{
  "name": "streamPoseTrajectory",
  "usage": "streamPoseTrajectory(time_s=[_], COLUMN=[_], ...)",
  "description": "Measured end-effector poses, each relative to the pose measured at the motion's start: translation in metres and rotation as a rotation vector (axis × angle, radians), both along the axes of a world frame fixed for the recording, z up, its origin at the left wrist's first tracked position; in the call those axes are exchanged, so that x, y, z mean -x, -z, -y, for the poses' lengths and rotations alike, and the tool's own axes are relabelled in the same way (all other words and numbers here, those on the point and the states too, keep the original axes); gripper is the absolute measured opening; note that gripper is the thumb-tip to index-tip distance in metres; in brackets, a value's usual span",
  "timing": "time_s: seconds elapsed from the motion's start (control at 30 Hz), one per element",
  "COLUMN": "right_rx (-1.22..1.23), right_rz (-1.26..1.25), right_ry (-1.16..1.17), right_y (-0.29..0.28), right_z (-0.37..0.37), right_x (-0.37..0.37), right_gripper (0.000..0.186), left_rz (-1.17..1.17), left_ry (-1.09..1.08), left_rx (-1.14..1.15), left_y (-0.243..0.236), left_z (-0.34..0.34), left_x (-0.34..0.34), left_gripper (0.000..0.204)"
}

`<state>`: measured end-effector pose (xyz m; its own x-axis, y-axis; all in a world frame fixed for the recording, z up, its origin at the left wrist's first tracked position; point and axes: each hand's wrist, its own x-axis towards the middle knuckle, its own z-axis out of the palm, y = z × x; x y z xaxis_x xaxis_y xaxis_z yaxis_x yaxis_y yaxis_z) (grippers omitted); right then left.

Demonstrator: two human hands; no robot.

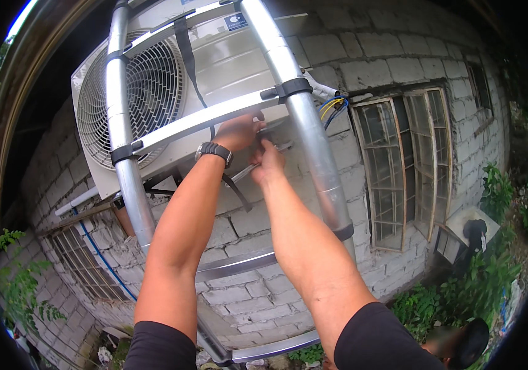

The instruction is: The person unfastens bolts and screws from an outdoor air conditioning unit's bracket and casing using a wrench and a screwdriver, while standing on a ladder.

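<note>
Both forearms reach up through an aluminium ladder (307,148) toward the lower edge of a white air-conditioner outdoor unit (208,55) with a round grille (145,79). My left hand (237,131), with a black watch at the wrist, is curled just under a ladder rung (202,116); what its fingers grip is hidden. My right hand (269,161) is just below it, fingers closed around what looks like a slim metal bar or tool, partly hidden, under the unit. A dark strap (191,68) hangs behind the rung and down past my left wrist.
A block wall (248,296) stands behind, with open windows (405,166) and yellow and blue wires (331,108) at right, and a pipe (76,200) and barred window (85,259) at left. Plants (418,308) grow below. A person's head in a dark cap (466,345) shows at bottom right.
</note>
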<state>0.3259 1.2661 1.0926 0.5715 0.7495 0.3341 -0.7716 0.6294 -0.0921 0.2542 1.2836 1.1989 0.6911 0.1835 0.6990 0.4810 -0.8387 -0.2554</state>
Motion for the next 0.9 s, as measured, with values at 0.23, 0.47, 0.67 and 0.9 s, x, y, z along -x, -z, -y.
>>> streamPoseTrajectory(time_s=[0.23,0.47,0.67,0.9], right_rx=[-0.009,-0.005,0.022,0.0], right_rz=[0.041,0.049,0.013,0.008], right_ry=[-0.003,0.001,0.037,0.011], right_y=[0.003,0.001,0.0,0.001], right_z=[-0.006,-0.007,-0.004,-0.007], right_x=[-0.006,-0.004,-0.002,-0.006], right_gripper=[0.006,0.009,0.009,0.009], left_rz=[-0.106,0.0,0.094,-0.038], left_ry=[0.007,-0.258,-0.181,-0.072], left_rx=[0.102,-0.126,-0.026,0.118], left_y=[-0.009,-0.004,0.003,-0.009], left_z=[-0.003,0.011,0.008,0.007], left_x=[-0.006,-0.017,-0.009,-0.013], left_gripper=[0.03,0.053,0.045,0.035])
